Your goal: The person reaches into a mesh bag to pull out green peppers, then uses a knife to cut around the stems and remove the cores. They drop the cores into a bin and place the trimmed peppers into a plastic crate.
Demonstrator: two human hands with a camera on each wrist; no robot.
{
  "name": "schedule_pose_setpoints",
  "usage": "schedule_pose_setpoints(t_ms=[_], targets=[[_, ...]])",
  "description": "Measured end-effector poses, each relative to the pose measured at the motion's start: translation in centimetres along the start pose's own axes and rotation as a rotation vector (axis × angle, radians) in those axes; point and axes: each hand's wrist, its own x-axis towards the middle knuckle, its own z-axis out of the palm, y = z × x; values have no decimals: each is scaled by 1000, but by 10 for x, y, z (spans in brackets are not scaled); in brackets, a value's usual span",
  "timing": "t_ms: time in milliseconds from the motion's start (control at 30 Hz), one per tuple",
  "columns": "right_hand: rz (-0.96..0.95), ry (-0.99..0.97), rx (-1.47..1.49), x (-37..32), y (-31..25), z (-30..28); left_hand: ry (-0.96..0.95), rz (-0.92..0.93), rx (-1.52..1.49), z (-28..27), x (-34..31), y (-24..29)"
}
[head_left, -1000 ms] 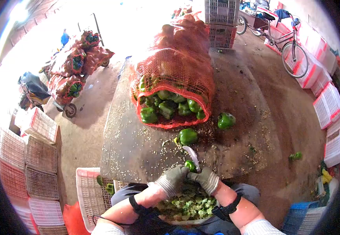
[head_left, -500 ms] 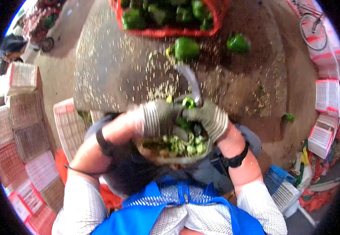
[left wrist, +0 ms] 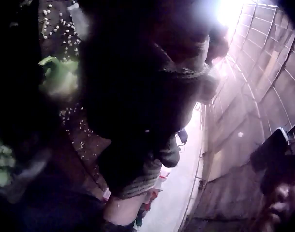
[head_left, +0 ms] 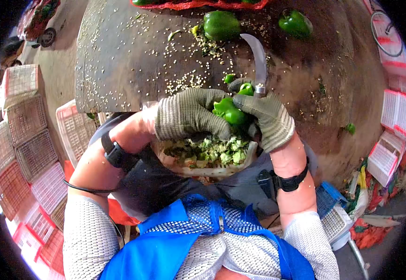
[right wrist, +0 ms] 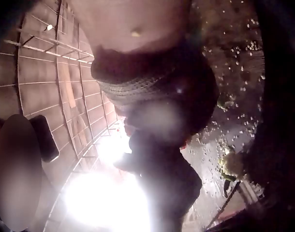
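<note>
In the head view, the gloved left hand curls its fingers and thumb at the left side of a cut green pepper. The gloved right hand grips a curved knife, blade pointing up and away, its thumb lying by the pepper. A small green piece shows just beyond the fingers. Below the hands, a container between the legs holds pale green scraps. Both wrist views are dark; the left one shows a blurred green piece, the right one mostly the dark glove.
Two whole peppers lie on the seed-strewn board. A red net bag's edge shows at the top. Stacked crates stand left, more crates right. A pale crate sits by the left leg.
The head view has tilted down toward the lap, so the net bag has slid up mostly out of view. The cut pepper shows more plainly between the hands; the knife remains in the right hand.
</note>
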Motion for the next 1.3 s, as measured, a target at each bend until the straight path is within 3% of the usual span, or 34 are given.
schedule_pose_setpoints(t_ms=[100,133,233,267,367,433,500,733,833,900,1000,1067,1133,1200,1233,1300], targets=[[2,41,-28,5,-1,-3,150,36,89,6,2,2],[-34,51,4,7,2,-6,285,63,327,4,3,-2],[-22,127,-69,6,-7,-4,451,8,454,2,4,-4],[-113,117,-52,12,-1,-6,472,82,312,2,6,-10],[-137,257,-218,11,0,-6,487,86,204,9,7,-14],[-127,291,-292,10,-1,2,409,151,242,19,1,-10],[-169,278,-317,11,6,2,455,77,276,19,2,-16],[-175,204,-355,2,1,8,125,90,479,-2,-17,0],[-51,167,-301,-5,-7,6,21,92,187,-19,-11,-28],[-36,164,-293,1,-1,-1,10,-20,121,-18,-12,-24],[-67,227,-179,9,-3,-6,-31,-117,564,-33,-18,-16],[-28,338,-167,7,-17,-3,-72,108,719,-40,-10,-43],[-50,403,-145,7,-21,-3,49,49,797,-42,-15,-49],[-105,444,-115,7,-19,-1,387,-113,718,-21,-25,-9],[-118,462,-98,8,-17,-1,645,-22,593,-16,-28,-6],[-135,474,-93,8,-15,-2,650,372,372,-44,-11,-22]])
